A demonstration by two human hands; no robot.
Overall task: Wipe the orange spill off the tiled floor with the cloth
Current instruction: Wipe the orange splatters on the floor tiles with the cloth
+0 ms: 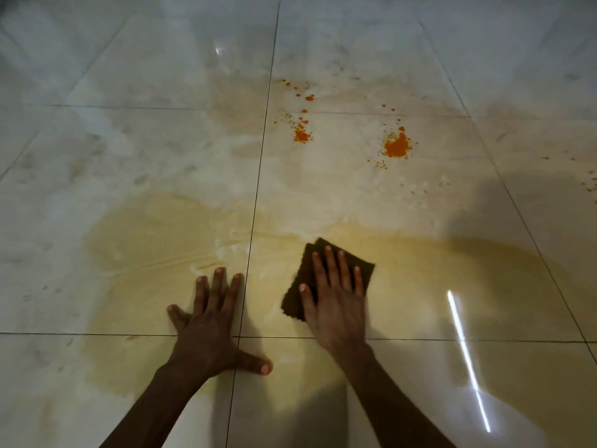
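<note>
My right hand [336, 302] lies flat on a dark brown cloth [298, 276], pressing it onto the glossy tiled floor [129, 163] with fingers spread. My left hand [210, 321] rests palm down on the wet tile beside it, fingers apart, holding nothing. Bright orange spill patches [397, 145] and a smaller orange patch [302, 134] with scattered specks lie further ahead, apart from the cloth. A pale yellowish wet smear [145, 240] spreads around both hands.
Dark grout lines [258, 176] cross the floor. A few more orange specks [592, 182] sit at the right edge. A bright strip of light reflection [468, 357] shows on the tile at right.
</note>
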